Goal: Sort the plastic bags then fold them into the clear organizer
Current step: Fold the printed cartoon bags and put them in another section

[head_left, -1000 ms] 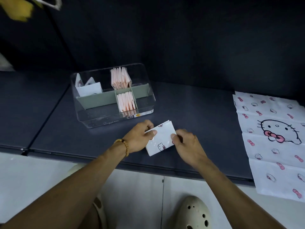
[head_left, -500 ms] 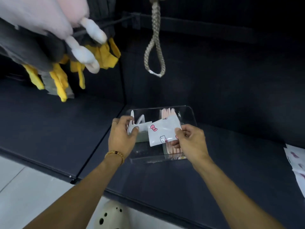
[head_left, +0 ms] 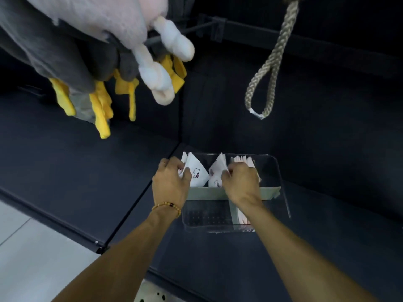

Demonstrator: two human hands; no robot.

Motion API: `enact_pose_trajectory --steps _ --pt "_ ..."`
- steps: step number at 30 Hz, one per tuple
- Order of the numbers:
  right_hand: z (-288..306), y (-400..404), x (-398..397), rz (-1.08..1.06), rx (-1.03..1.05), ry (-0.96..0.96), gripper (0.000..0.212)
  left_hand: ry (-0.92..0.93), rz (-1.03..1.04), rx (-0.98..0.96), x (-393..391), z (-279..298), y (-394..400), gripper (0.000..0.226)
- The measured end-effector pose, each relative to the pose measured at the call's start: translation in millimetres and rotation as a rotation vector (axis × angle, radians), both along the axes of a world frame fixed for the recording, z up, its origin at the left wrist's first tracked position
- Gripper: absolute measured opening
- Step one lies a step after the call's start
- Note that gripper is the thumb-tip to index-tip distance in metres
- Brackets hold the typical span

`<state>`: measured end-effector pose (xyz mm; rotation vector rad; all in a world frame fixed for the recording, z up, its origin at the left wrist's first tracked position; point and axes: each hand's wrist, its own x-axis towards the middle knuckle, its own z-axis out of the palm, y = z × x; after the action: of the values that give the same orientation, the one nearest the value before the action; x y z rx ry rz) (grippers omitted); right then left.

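Over organizer [head_left: 281, 188] back-left compartment: my left hand [head_left: 171, 184] pinches one folded bag [head_left: 197, 174] aside; my right hand [head_left: 241, 182] pinches second bag [head_left: 218, 168], standing beside it. Pink bags [head_left: 243, 160] back-right.

Organizer [head_left: 281, 188] clear glossy plastic; shelf [head_left: 327, 236] matt dark; rope [head_left: 272, 62] rough braided.

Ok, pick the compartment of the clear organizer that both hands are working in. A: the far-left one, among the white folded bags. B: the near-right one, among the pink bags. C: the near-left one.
A: the left hand and right hand both grip white folded bags standing behind the grey divider, at the organizer's far left.
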<state>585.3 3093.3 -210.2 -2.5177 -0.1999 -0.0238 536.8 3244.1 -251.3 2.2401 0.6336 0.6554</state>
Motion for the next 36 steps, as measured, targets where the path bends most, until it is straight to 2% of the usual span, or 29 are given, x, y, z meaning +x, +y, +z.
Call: enact_pose_trajectory --steps 3,7,11,13,18,21,24,27,31,36 --pt "-5.6 20.2 1.5 0.121 0.107 0.187 0.032 -0.028 -0.061 -0.040 -3.8 -4.2 -3.2 0.018" --pt "-13.1 33.7 0.4 0.164 0.244 0.134 0.030 -0.058 -0.116 -0.038 -12.8 -12.1 -5.2 0.027" --pt "-19.8 36.2 4.4 0.165 0.226 0.307 0.024 -0.012 -0.134 -0.037 -7.5 -13.1 -3.7 0.032" --pt "-19.5 35.9 5.6 0.149 0.270 0.328 0.024 0.001 -0.129 -0.067 -4.8 -10.0 -3.5 0.032" --pt "-11.6 26.8 4.1 0.089 0.365 0.259 0.020 -0.076 -0.061 -0.267 -16.2 3.0 -10.8 0.025" --pt "-0.2 8.3 0.5 0.015 0.445 0.207 0.018 -0.139 0.002 -0.511 -34.1 13.0 -22.5 0.019" --pt "13.8 -26.1 -10.8 -0.071 0.547 0.159 0.023 -0.159 -0.031 -0.763 -56.3 22.7 -52.1 0.021" --pt "21.2 -78.8 -28.6 -0.159 0.586 0.117 0.023 -0.149 -0.085 -0.884 -73.5 25.4 -96.1 0.021" --pt "13.3 -177.1 -61.9 -0.335 0.607 0.072 0.014 -0.077 -0.199 -0.973 -86.5 18.1 -165.8 0.018" --pt "-10.5 -324.8 -125.8 -0.682 0.528 0.030 0.019 0.069 -0.411 -0.980 -101.8 4.6 -265.9 0.020"
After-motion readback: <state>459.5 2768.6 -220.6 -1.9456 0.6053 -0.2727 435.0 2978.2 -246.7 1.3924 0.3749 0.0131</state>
